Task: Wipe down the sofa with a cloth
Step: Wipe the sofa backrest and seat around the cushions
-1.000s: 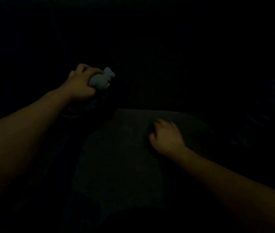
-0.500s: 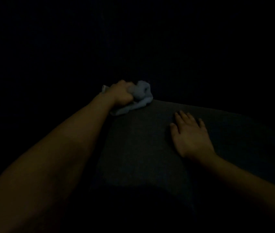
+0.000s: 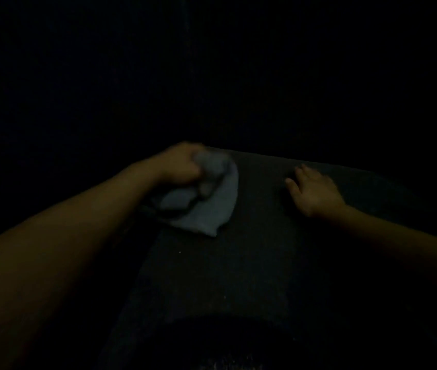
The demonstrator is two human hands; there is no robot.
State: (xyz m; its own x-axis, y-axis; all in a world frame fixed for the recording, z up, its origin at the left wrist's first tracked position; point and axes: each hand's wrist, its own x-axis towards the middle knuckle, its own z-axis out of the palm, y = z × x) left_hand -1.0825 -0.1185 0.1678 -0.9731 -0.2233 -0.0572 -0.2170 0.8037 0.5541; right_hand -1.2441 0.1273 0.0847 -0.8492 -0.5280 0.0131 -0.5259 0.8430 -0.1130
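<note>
Head view is showing the left hand (image 3: pixel 182 164) gripping the cloth (image 3: pixel 209 201), now dragging it nearer across the sofa (image 3: pixel 265 263) than 0.5 s ago, so wiping is progressing, while the open right hand (image 3: pixel 313 190) is bracing flat.

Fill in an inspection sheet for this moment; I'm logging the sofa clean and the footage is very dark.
Surface: dark sofa cushion, a few pale specks on it.
Job's things: light blue-grey cloth, bunched, lying on the cushion.
Clutter: nothing seen.
Hands: left hand grips the cloth; right hand rests flat on the cushion, fingers spread, apart from the cloth.
Cables: nothing seen.
Surroundings: too dark to tell.
</note>
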